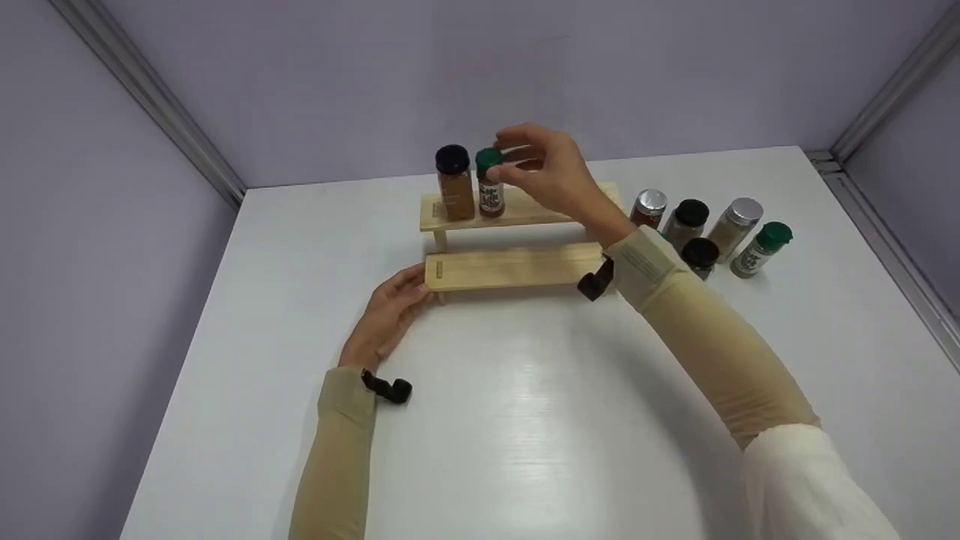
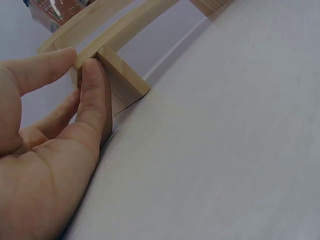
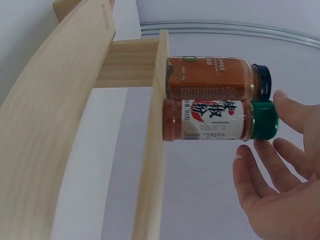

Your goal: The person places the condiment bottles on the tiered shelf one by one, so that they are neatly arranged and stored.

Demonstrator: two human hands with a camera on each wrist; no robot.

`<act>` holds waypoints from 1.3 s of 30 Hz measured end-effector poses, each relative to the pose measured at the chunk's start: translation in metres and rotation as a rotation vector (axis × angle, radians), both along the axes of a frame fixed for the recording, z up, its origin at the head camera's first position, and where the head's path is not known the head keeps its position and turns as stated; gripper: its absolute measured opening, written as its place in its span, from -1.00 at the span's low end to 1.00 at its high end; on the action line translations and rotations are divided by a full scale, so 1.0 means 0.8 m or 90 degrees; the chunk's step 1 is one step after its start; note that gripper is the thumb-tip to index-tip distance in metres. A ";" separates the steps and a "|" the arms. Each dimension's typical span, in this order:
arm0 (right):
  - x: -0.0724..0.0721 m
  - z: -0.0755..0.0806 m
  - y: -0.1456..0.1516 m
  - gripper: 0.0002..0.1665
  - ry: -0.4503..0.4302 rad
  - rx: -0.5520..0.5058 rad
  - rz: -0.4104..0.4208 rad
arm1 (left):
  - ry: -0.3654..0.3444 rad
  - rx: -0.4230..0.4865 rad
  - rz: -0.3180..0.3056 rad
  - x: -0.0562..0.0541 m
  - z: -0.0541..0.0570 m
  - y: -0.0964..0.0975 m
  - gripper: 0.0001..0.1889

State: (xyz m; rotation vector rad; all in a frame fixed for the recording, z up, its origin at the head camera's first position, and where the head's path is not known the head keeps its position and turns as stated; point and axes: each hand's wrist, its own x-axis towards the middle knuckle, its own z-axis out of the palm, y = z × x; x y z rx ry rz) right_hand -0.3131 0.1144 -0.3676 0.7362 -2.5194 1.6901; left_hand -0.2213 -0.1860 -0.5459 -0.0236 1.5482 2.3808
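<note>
My left hand (image 1: 386,319) pinches the left end of the lower shelf (image 1: 517,268) of a two-tier wooden rack, thumb and fingers at its edge in the left wrist view. On the upper shelf (image 1: 555,208) stands a small spice bottle (image 3: 212,120) with a green cap, white label and reddish contents. My right hand (image 1: 547,169) is around its cap with loosely spread fingers; whether they touch it is hard to tell. Close against that bottle stands a larger black-capped spice bottle (image 1: 455,184) with orange-brown powder. Both are upright on the shelf.
To the right of the rack, several spice bottles stand on the white table (image 1: 465,435): silver-capped (image 1: 736,225), black-capped (image 1: 686,223), and green-capped (image 1: 760,249). My right forearm partly hides the group. A wall (image 1: 360,90) rises behind the table.
</note>
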 end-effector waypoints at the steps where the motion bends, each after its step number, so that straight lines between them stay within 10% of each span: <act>1: 0.002 0.005 0.003 -0.39 0.010 0.002 -0.001 | 0.000 0.001 0.002 -0.001 0.000 -0.001 -0.40; 16: 0.072 0.055 0.102 -0.44 0.132 0.066 -0.058 | 0.008 -0.008 -0.003 0.000 -0.005 -0.013 -0.39; 39: 0.127 0.018 0.228 -0.46 0.147 0.075 -0.160 | 0.012 -0.013 -0.003 0.001 -0.002 -0.011 -0.40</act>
